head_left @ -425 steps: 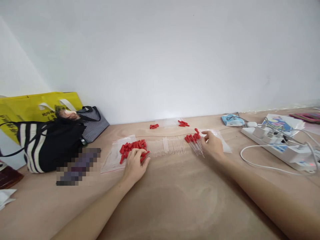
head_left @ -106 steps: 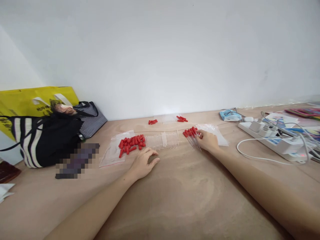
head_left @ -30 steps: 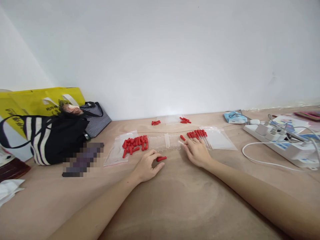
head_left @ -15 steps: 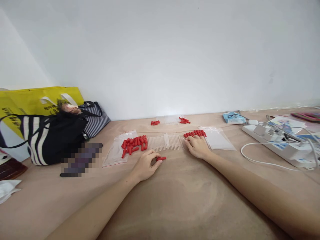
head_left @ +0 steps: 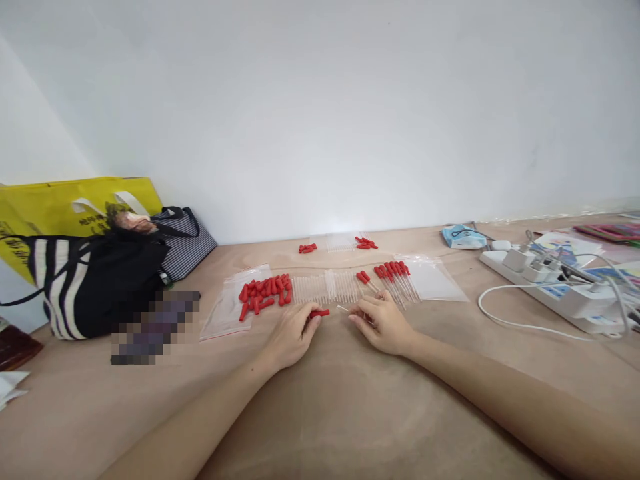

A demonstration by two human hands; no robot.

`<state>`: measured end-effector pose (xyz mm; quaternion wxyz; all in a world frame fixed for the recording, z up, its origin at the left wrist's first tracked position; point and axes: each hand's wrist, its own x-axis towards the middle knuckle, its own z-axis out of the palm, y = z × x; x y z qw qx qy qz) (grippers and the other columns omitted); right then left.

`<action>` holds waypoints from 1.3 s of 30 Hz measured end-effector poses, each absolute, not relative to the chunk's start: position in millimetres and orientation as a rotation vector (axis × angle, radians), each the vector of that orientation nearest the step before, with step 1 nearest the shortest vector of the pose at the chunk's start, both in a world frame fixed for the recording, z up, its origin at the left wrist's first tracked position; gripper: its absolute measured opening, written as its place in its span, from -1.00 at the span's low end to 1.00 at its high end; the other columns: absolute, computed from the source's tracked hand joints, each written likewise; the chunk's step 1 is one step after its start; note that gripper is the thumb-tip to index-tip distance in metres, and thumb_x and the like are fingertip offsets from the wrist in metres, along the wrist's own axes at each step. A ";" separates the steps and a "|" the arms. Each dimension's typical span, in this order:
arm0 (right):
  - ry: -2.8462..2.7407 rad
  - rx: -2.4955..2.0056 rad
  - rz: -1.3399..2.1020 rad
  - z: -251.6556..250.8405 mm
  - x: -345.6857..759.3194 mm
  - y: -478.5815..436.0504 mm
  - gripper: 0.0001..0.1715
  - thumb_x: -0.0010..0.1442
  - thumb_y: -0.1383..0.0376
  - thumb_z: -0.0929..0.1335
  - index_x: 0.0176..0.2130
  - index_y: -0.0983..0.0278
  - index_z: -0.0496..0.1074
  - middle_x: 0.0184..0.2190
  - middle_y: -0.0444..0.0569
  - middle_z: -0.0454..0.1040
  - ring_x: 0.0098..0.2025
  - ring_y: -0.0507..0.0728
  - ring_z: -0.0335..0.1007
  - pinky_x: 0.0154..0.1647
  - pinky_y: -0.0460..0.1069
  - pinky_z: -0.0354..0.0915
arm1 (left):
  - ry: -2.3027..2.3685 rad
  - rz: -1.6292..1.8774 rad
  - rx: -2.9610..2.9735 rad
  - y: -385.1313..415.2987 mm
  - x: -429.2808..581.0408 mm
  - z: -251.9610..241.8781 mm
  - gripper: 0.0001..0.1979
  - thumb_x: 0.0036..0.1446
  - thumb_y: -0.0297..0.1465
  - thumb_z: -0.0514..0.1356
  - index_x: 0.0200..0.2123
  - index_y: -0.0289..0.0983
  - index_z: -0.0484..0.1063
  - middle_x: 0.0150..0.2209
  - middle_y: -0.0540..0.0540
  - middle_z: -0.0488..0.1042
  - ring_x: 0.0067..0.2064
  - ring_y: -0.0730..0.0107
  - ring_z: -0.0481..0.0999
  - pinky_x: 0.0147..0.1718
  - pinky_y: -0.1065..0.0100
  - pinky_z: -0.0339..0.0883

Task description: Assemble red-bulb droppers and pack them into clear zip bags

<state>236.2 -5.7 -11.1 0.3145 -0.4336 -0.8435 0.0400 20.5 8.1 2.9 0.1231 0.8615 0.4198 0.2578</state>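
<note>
My left hand [head_left: 295, 332] is closed on a red rubber dropper bulb [head_left: 320, 313], whose end points right. My right hand [head_left: 383, 323] pinches a thin clear dropper tube [head_left: 342, 307], its tip facing the bulb with a small gap between them. Behind my hands lies a row of clear tubes [head_left: 310, 288]. Loose red bulbs [head_left: 265, 288] are heaped to the left of that row. On its right lie several tubes with red bulbs on their ends [head_left: 395, 272], slanting side by side.
Clear zip bags lie at the left [head_left: 215, 321] and right [head_left: 437, 283]. More bulbs [head_left: 367, 243] and tubes sit near the wall. A white power strip [head_left: 540, 287] with cables and a blue mask [head_left: 463, 236] are at right. A black bag [head_left: 110, 287] and yellow bag [head_left: 45, 207] stand at left.
My right hand has left the bulb-tipped tubes and moved left and nearer to me, bringing a clear tube close to the bulb. My left hand still holds the bulb. The view has shifted slightly.
</note>
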 end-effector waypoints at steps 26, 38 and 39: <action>-2.344 -0.901 0.017 -15.0 227.2 -4.7 -0.86 0.15 0.33 0.19 -0.40 0.28 0.28 -0.51 -0.15 0.38 -0.49 -0.02 0.19 -0.27 -0.03 -0.04 | 1.099 0.851 2.335 5.0 29.0 0.5 -0.82 0.14 -0.39 0.02 -0.36 -0.28 0.39 -0.39 -0.03 0.45 -0.35 0.39 0.40 -0.35 0.39 0.26; -2.400 -0.769 -0.294 -16.6 233.2 -1.1 -0.73 0.16 0.37 0.14 -0.40 0.32 0.37 -0.54 -0.11 0.35 -0.54 -0.02 0.06 -0.29 0.01 -0.11 | 1.004 0.739 2.726 1.1 31.9 -1.2 -0.79 0.15 -0.37 0.00 -0.42 -0.29 0.38 -0.44 -0.05 0.45 -0.36 0.35 0.39 -0.28 0.30 0.16; -2.393 -0.764 -0.285 -16.7 233.0 -1.5 -0.73 0.16 0.37 0.14 -0.40 0.32 0.37 -0.53 -0.11 0.35 -0.54 -0.02 0.05 -0.30 0.00 -0.11 | 0.983 0.739 2.740 0.8 32.0 -1.8 -0.79 0.15 -0.37 0.00 -0.42 -0.29 0.38 -0.44 -0.05 0.45 -0.36 0.35 0.39 -0.27 0.29 0.15</action>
